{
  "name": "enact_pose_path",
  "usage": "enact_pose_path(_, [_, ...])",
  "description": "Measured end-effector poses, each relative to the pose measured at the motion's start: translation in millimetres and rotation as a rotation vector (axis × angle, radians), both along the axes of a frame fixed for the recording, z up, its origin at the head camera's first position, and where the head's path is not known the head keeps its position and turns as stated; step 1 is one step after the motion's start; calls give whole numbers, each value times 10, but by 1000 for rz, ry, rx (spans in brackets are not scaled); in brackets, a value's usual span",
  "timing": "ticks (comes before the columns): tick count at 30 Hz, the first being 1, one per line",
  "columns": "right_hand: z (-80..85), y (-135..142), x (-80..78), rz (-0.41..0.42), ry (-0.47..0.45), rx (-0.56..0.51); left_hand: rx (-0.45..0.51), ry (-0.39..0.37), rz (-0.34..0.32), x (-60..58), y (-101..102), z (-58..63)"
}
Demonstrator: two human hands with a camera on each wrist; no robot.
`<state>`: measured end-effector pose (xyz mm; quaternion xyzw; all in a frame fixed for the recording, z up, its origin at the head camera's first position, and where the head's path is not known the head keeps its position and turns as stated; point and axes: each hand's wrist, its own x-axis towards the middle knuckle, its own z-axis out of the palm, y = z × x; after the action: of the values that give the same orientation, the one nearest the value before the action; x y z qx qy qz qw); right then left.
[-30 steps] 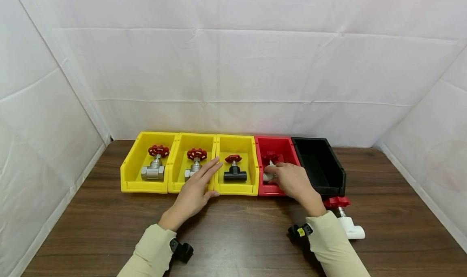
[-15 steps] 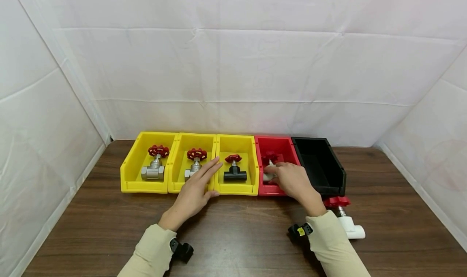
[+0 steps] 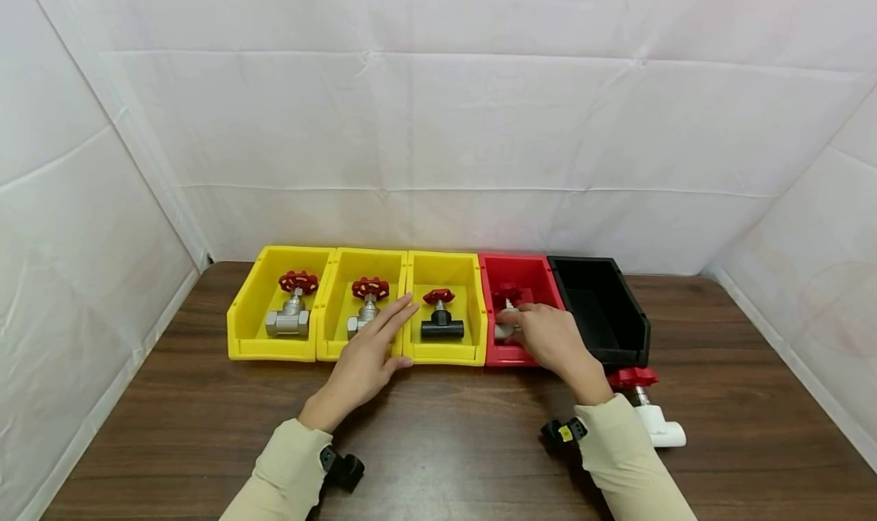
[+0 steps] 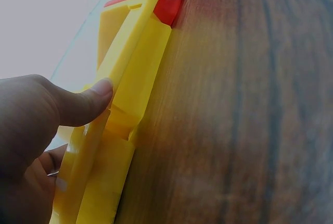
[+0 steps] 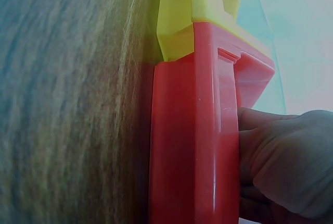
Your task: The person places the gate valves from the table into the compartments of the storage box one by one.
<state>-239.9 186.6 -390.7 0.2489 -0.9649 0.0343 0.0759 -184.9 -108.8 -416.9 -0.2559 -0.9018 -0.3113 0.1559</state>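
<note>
My right hand (image 3: 551, 340) reaches into the red bin (image 3: 515, 266), thumb and fingers round the grey body of a red-handled valve (image 3: 505, 332). In the right wrist view the red front wall hides the fingertips. My left hand (image 3: 361, 369) lies with fingers extended over the middle yellow bin (image 3: 373, 260) and its neighbour. In the left wrist view its thumb (image 4: 96, 99) touches the yellow front rim. Beneath those fingers is a silver valve (image 3: 368, 308), partly covered. A black-bodied valve (image 3: 441, 324) lies in the yellow bin (image 3: 445, 266) between the hands.
Farthest left, a yellow bin (image 3: 274, 347) holds another silver valve (image 3: 288, 321). A black bin (image 3: 592, 296) adjoins the red one on the right. In front of it, a white valve (image 3: 661, 429) lies on the wooden table (image 3: 452, 460), beside the right sleeve. White sheeting (image 3: 438, 125) stands behind.
Both hands keep their places, and the valves and bins stay put. Only the head view has shifted very slightly.
</note>
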Motion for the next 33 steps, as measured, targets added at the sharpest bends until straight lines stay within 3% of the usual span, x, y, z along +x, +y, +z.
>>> enact_pose_path(33, [-9,7,8,5,36,22,-4,7,11,-14,9,-17])
